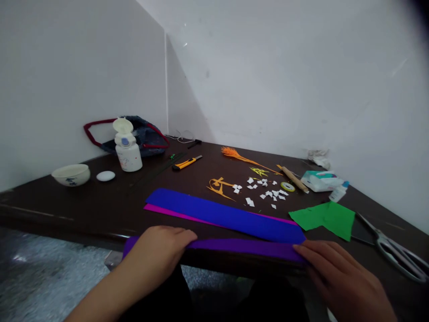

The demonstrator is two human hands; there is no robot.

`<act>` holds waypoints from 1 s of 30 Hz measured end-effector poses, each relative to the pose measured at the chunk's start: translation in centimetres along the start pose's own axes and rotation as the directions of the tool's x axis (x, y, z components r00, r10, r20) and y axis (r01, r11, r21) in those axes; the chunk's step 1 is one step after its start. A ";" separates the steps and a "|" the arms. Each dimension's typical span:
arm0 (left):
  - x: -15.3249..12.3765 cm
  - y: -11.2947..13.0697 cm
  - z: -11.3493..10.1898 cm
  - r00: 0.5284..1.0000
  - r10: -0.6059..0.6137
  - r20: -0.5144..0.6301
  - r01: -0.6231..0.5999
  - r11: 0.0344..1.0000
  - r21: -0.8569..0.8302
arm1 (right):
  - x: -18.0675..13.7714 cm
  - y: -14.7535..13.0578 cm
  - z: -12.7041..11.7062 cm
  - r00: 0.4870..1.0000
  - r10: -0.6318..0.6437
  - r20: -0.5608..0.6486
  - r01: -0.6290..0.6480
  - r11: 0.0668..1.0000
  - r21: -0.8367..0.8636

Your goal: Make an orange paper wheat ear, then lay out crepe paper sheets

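A long purple paper strip (pixel 244 248) stretches along the table's front edge between my two hands. My left hand (pixel 164 248) is closed on it near its left end, thumb and fingers pinching the strip. At its right end my right hand (pixel 338 268) grips the strip, the fingers pressed together over it. Just beyond lies a blue paper strip (pixel 221 213), flat on the table, with a magenta strip (pixel 181 215) partly hidden under it. Close to my right hand, a green paper piece (pixel 325 218) lies on the table.
Scissors (pixel 389 246) lie at the right, with a glue bottle (pixel 339 192) and a tissue pack (pixel 321 180) behind. White paper scraps (pixel 268 192) and an orange tassel-like bundle (pixel 234 154) spread mid-table. A yellow cutter (pixel 186 164), white bottle (pixel 129 154) and bowl (pixel 72 175) stand left.
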State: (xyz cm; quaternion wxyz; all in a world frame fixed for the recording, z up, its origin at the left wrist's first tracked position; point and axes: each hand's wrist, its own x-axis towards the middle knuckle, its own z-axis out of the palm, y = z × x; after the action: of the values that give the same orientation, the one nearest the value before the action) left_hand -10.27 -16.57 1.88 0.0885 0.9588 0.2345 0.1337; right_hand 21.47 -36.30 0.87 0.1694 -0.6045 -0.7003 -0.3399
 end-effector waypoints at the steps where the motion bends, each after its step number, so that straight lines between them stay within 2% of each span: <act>1: -0.4 -0.7 -0.3 0.999 -0.022 -0.023 0.023 0.999 0.025 | -0.3 0.4 0.2 1.000 0.017 0.000 -0.017 1.000 -0.021; 3: -0.9 -2.2 -1.2 0.995 -0.069 -0.072 0.076 0.992 0.100 | -0.3 1.0 0.8 0.997 0.070 -0.020 -0.072 0.995 -0.068; 5: -0.8 -3.8 -2.2 0.978 -0.154 -0.142 0.179 0.966 0.186 | 0.7 1.4 1.6 0.989 0.138 -0.048 -0.143 0.983 -0.114; 9: 1.7 -7.4 -3.7 0.906 -0.240 -0.350 0.335 0.910 0.244 | 6.0 2.4 4.4 0.966 0.253 -0.042 -0.257 0.959 -0.124; 11: 3.5 -9.3 -4.1 0.879 -0.265 -0.396 0.377 0.896 0.235 | 9.6 3.0 6.1 0.955 0.292 -0.061 -0.297 0.947 -0.119; 13: 5.3 -10.9 -4.2 0.881 -0.266 -0.391 0.381 0.889 0.255 | 13.1 3.4 8.0 0.938 0.339 -0.072 -0.345 0.933 -0.101; 17: 7.3 -12.6 -3.4 0.863 -0.308 -0.399 0.434 0.858 0.275 | 17.4 3.2 11.8 0.949 0.310 0.050 -0.309 0.950 -0.037; 19: 7.3 -12.5 -2.3 0.863 -0.339 -0.375 0.452 0.850 0.271 | 17.5 2.5 13.0 0.951 0.289 0.114 -0.290 0.957 -0.005; 21: 6.9 -11.8 -1.0 0.887 -0.338 -0.315 0.422 0.871 0.253 | 16.4 1.3 13.3 0.950 0.245 0.195 -0.257 0.966 0.040; 25: 5.3 -9.1 1.5 0.965 -0.239 -0.108 0.254 0.953 0.167 | 12.5 -2.2 11.1 0.929 0.064 0.365 -0.140 0.972 0.187; 27: 4.4 -7.7 2.1 0.979 -0.204 -0.024 0.206 0.972 0.117 | 10.3 -3.9 9.4 0.875 -0.007 0.484 -0.156 0.942 0.295; 30: 3.4 -6.1 2.4 0.977 -0.183 0.105 0.177 0.982 0.066 | 7.1 -5.7 7.9 0.798 -0.012 0.602 -0.218 0.927 0.306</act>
State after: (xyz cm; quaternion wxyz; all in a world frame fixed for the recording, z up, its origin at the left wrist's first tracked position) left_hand -9.28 -9.90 -1.08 0.0860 0.9417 0.3186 0.0651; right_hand 15.90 -25.96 -1.72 0.0682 -0.6764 -0.7333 0.0105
